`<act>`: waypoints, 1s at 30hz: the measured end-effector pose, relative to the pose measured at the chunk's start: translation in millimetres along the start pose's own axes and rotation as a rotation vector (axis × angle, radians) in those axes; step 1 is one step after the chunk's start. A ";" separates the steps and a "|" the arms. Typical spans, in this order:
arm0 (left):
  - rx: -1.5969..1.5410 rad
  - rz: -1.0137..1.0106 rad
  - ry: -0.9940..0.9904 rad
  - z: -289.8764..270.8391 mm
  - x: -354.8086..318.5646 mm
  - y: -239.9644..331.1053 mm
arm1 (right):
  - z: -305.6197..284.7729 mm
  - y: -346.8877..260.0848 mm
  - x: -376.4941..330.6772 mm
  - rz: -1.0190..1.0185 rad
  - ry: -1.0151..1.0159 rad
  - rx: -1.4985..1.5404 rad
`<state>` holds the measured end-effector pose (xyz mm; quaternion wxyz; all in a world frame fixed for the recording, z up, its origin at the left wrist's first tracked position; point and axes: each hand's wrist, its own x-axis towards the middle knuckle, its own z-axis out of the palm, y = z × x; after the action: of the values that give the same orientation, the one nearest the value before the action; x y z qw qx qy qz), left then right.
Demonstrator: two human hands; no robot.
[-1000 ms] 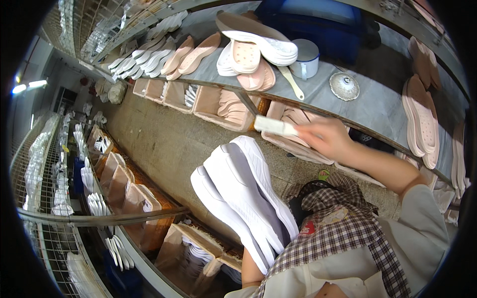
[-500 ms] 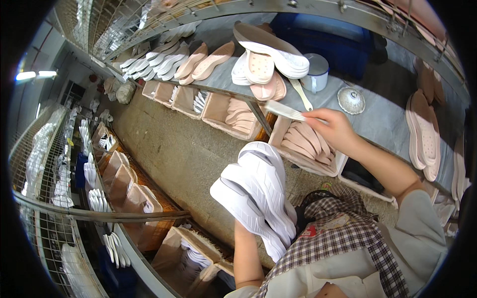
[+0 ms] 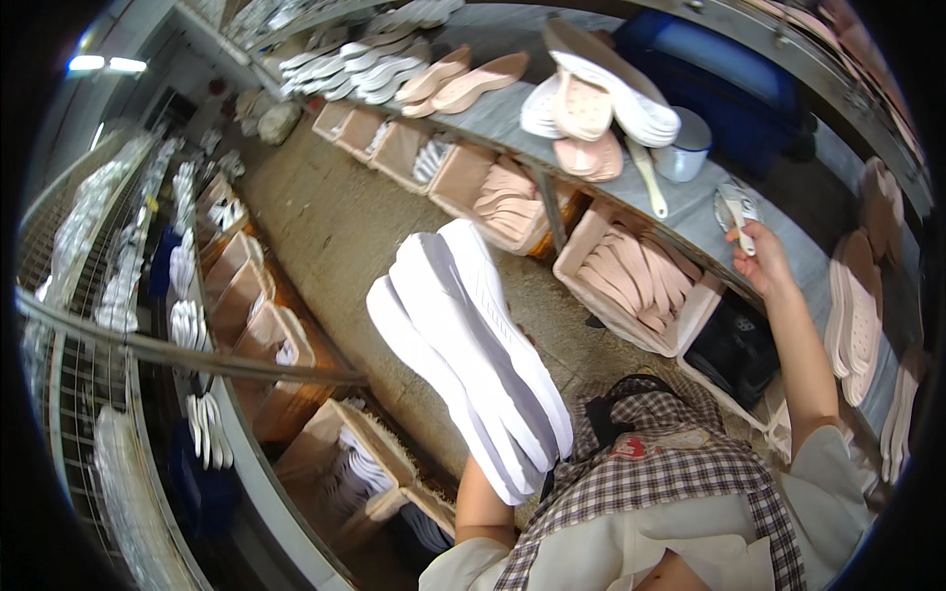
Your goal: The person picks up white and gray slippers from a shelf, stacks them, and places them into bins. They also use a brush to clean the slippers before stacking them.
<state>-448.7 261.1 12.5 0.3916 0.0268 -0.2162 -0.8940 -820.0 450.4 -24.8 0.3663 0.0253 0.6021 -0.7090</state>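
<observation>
1. Head view: my left arm carries a stack of white soles (image 3: 468, 360), tilted, over the floor below the bench (image 3: 690, 202). None of them looks coated yet, I judge.
2. My right hand (image 3: 759, 258) is closed on a brush (image 3: 741, 222) at the bench's front edge, its tip at a small dish (image 3: 734, 197) beside a grey can (image 3: 685, 148).
3. My left hand is hidden under the stack, so I cannot tell its grip; the forearm rises from the lower edge.
4. My right arm is stretched out, wrist raised.

soles (image 3: 473, 355) left of workbench (image 3: 690, 197)
</observation>
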 end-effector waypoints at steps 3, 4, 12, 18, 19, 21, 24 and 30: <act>-0.066 0.093 0.213 14.2 -6.7 9.1 | 5.7 -12.2 20.6 0.092 -0.113 0.071; -0.099 0.080 0.186 18.7 -9.2 14.0 | 8.6 -15.5 25.9 0.110 -0.113 0.073; -0.149 0.089 0.094 13.6 -20.2 38.8 | 20.1 -8.3 50.9 0.103 0.017 0.040; -0.185 0.082 0.187 5.3 -36.3 59.3 | 22.3 2.5 52.3 0.051 0.068 0.069; -0.219 0.056 0.197 5.7 -38.4 62.0 | 24.6 6.9 43.2 -0.001 0.131 0.071; -0.210 0.031 0.197 5.1 -38.2 64.3 | 29.8 18.8 11.9 -0.170 0.152 -0.020; -0.246 -0.028 0.206 2.8 -37.0 58.2 | 42.4 47.3 -58.4 -0.346 0.028 -0.205; -0.260 -0.247 0.151 -2.1 -31.7 27.1 | 113.1 67.1 -154.9 -0.623 -0.439 -0.625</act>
<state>-407.6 266.7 17.8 0.2944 0.0694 -0.0640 -0.9510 -624.1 427.0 24.1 0.2453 -0.4170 0.6735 -0.5589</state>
